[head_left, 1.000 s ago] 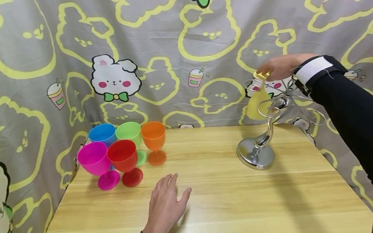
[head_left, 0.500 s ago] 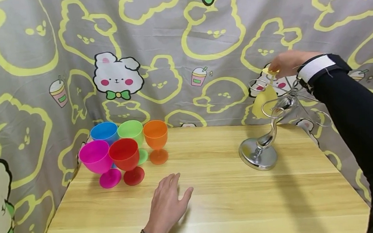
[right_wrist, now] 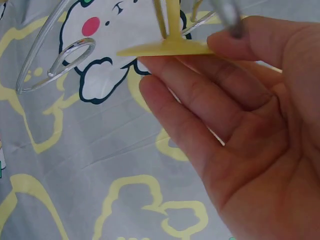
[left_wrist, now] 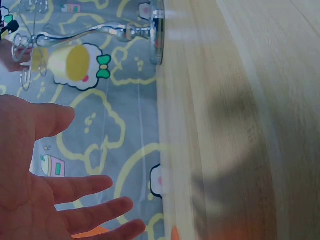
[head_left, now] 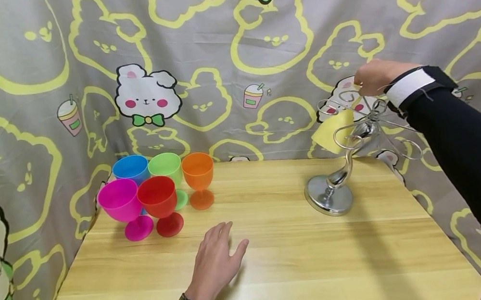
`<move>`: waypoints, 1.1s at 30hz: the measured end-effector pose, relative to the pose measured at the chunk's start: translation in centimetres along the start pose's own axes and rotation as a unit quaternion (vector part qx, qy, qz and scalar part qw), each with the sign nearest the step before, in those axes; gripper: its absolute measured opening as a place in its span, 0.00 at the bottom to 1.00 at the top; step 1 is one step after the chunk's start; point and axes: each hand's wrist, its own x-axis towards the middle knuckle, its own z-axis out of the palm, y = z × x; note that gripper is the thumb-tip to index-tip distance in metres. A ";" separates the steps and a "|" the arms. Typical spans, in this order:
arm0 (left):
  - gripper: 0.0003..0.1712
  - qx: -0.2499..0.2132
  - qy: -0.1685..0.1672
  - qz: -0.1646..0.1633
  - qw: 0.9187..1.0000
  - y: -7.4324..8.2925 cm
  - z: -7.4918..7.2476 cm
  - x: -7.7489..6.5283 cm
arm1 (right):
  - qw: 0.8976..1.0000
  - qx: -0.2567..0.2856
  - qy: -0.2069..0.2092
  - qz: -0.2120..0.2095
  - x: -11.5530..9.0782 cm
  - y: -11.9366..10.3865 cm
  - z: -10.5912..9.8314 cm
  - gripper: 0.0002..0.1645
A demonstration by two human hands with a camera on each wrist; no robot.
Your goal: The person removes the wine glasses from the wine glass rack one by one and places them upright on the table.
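My right hand point(head_left: 379, 77) pinches the foot of an upside-down yellow plastic goblet point(head_left: 332, 132) at the wire loops of a chrome glass rack point(head_left: 342, 175). The goblet's bowl tilts down and to the left. Up close in the right wrist view, thumb and fingers meet at the edge of its round foot point(right_wrist: 165, 48), with a metal wire near the thumb. Whether the stem sits inside a loop I cannot tell. My left hand point(head_left: 216, 263) hovers over the table's front with fingers spread; the left wrist view shows its palm point(left_wrist: 22, 185) holding nothing.
On the left of the wooden table point(head_left: 277, 262) stand upright goblets: blue point(head_left: 131, 167), light green point(head_left: 165, 166), orange point(head_left: 198, 171), magenta point(head_left: 119, 200) and red point(head_left: 158, 196). A patterned grey curtain point(head_left: 204, 42) hangs close behind and at both sides.
The yellow goblet has gone from hanging nearly straight to a tilt, its bowl swung left. My right hand has moved slightly right. My left hand has hardly moved.
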 end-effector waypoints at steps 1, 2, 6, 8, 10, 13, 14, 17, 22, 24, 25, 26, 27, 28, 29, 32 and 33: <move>0.37 -0.001 0.000 0.000 1.000 0.0 0.0 0.0 | 1.000 0.004 0.002 0.005 -0.1 -0.2 0.0 0.13; 0.37 -0.002 0.001 0.003 1.000 -0.1 0.0 -0.1 | 1.000 0.012 0.003 0.012 -0.3 -0.3 -0.1 0.11; 0.36 -0.003 0.009 0.012 1.000 -0.2 0.0 -0.3 | 0.999 0.031 0.013 0.031 -0.5 -0.9 -0.3 0.14; 0.36 -0.005 0.009 0.014 1.000 -0.3 0.0 -0.3 | 0.999 0.036 0.015 0.037 -0.6 -1.2 -0.4 0.15; 0.36 -0.006 0.006 0.011 1.000 -0.3 0.1 -0.4 | 0.998 0.033 0.023 0.041 -0.6 -1.6 -0.6 0.15; 0.36 -0.008 0.001 0.006 1.000 -0.3 0.0 -0.4 | 0.998 0.027 0.034 0.048 -0.6 -2.2 -1.0 0.14; 0.36 -0.008 0.001 0.006 1.000 -0.3 0.0 -0.4 | 0.998 0.024 0.037 0.050 -0.6 -2.4 -1.1 0.15; 0.36 -0.011 0.002 0.006 1.000 -0.3 0.1 -0.5 | 0.997 0.030 0.044 0.062 -0.4 -2.9 -1.4 0.16; 0.36 -0.015 0.001 0.005 1.000 -0.4 -0.1 -0.7 | 0.991 0.056 0.101 0.067 0.2 -3.4 -1.9 0.13; 0.36 -0.015 0.003 0.002 1.000 -0.5 -0.3 -0.7 | 0.986 0.062 0.140 0.063 0.3 -3.6 -2.3 0.12; 0.36 -0.015 0.004 0.000 1.000 -0.6 -0.4 -0.7 | 0.983 0.069 0.158 0.062 0.3 -3.7 -2.6 0.12; 0.36 -0.015 0.005 -0.001 1.000 -0.7 -0.4 -0.7 | 0.980 0.076 0.174 0.063 0.2 -3.9 -2.8 0.12; 0.36 -0.014 0.007 0.000 1.000 -0.7 -0.5 -0.7 | 0.976 0.083 0.189 0.066 0.0 -4.0 -3.1 0.13; 0.36 -0.015 0.006 0.000 1.000 -0.7 -0.5 -0.6 | 0.973 0.090 0.201 0.071 -0.2 -4.1 -3.3 0.14; 0.36 -0.015 0.005 0.001 1.000 -0.7 -0.5 -0.6 | 0.969 0.095 0.213 0.076 -0.5 -4.2 -3.5 0.14; 0.36 -0.016 0.001 0.004 1.000 -0.6 -0.5 -0.6 | 0.959 0.118 0.241 0.088 -1.5 -4.9 -4.0 0.14; 0.36 -0.017 0.000 0.004 1.000 -0.5 -0.4 -0.6 | 0.956 0.127 0.247 0.092 -1.9 -5.2 -4.1 0.14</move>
